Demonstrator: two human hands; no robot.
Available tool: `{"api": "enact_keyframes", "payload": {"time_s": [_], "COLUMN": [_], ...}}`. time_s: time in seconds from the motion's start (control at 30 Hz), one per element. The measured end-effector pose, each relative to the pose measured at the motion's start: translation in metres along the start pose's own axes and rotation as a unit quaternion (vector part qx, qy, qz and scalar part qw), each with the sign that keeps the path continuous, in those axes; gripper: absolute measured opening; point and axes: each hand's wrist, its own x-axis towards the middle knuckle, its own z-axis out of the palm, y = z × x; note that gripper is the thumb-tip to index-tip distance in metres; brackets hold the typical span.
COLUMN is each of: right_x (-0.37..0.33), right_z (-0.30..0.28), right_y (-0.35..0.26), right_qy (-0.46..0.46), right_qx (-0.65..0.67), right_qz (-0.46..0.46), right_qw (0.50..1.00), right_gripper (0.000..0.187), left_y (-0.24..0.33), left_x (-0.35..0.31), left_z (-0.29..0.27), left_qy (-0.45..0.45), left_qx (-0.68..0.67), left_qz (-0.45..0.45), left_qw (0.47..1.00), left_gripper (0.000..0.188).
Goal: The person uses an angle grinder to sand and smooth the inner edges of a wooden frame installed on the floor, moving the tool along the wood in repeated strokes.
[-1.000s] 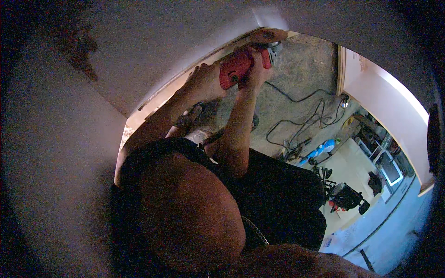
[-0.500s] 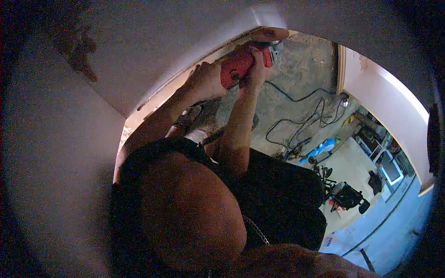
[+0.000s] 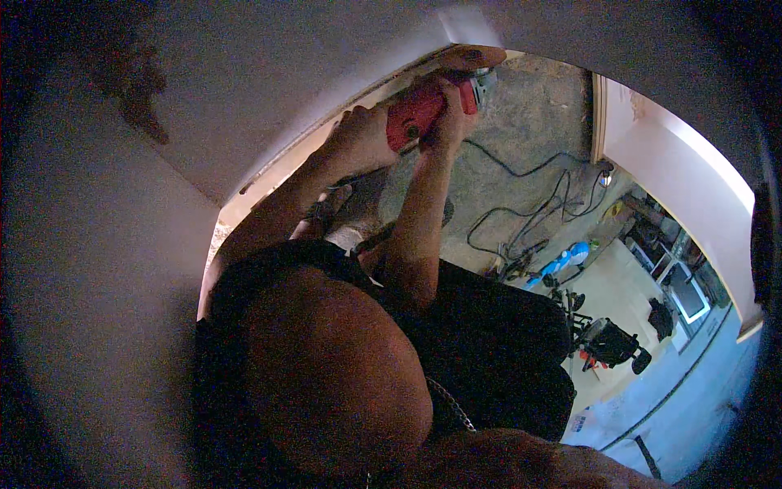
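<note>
A red angle grinder (image 3: 417, 116) with a silvery metal head (image 3: 484, 85) lies along the underside of a pale panel edge (image 3: 350, 99). My left hand (image 3: 363, 134) is closed round the rear of its body. Nearer the metal head, my right hand (image 3: 453, 114) wraps round the front of the tool. Whether a disc is fitted and touches the panel cannot be made out. A brownish rounded piece (image 3: 474, 55) sits at the panel's corner, just above the head.
Dark cables (image 3: 521, 224) loop over the rough concrete floor (image 3: 538, 102). A blue tool (image 3: 562, 262) and black equipment (image 3: 607, 342) lie at the lower right. Another pale panel (image 3: 684, 163) curves along the right side. A large pale surface (image 3: 122, 269) fills the left.
</note>
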Motion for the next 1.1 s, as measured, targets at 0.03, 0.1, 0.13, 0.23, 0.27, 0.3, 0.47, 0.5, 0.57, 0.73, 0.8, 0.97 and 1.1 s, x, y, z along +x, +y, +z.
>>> {"api": "enact_keyframes", "payload": {"time_s": [0.03,0.1,0.13,0.23,0.27,0.3,0.47,0.5,0.57,0.73,0.8,0.97,1.1], "right_x": [0.000,-0.001,-0.004,0.000,0.001,0.002,-0.019,-0.018,-0.013,-0.005,-0.002,-0.013,-0.011], "right_z": [0.000,0.000,0.003,0.000,0.001,0.000,0.019,0.018,0.015,0.008,0.003,0.012,0.014], "right_y": [0.000,-0.001,-0.004,-0.005,-0.006,-0.006,-0.038,-0.033,-0.017,-0.012,-0.008,-0.031,-0.036], "right_qy": [-0.001,-0.003,-0.003,-0.038,-0.055,-0.049,-0.078,-0.049,0.008,-0.008,-0.008,-0.088,-0.070], "right_qx": [0.002,0.008,0.012,0.016,0.016,0.011,0.026,0.023,0.017,0.035,0.034,0.046,0.067], "right_qz": [0.005,0.013,0.017,0.012,0.007,-0.002,0.026,0.024,0.021,0.016,0.009,0.025,0.019], "right_qw": [1.000,1.000,1.000,0.999,0.998,0.999,0.996,0.998,1.000,0.999,0.999,0.995,0.995], "right_gripper": [0.026,0.026,0.026,0.028,0.029,0.030,0.033,0.033,0.034,0.033,0.031,0.027,0.029], "left_y": [-0.001,-0.006,-0.004,-0.005,-0.005,-0.006,-0.007,-0.006,-0.006,0.005,0.004,-0.005,0.003], "left_x": [-0.002,0.000,0.002,0.002,0.001,0.003,0.001,0.000,-0.001,-0.004,-0.001,0.002,0.006], "left_z": [-0.001,0.005,0.007,0.005,0.004,0.007,0.008,0.005,0.003,-0.001,0.002,0.007,0.004], "left_qy": [0.010,0.036,0.052,0.041,0.028,0.036,0.030,0.024,0.018,0.035,0.039,0.039,0.014], "left_qx": [-0.006,-0.017,-0.021,-0.014,-0.007,-0.014,-0.004,-0.002,-0.015,-0.039,-0.039,-0.015,0.017], "left_qz": [0.011,0.027,0.032,0.025,0.019,0.023,0.007,0.002,0.003,0.018,0.018,0.032,0.008], "left_qw": [1.000,0.999,0.998,0.999,0.999,0.999,1.000,1.000,1.000,0.998,0.998,0.999,1.000], "left_gripper": [0.069,0.069,0.069,0.069,0.070,0.070,0.068,0.067,0.066,0.067,0.066,0.067,0.069]}}
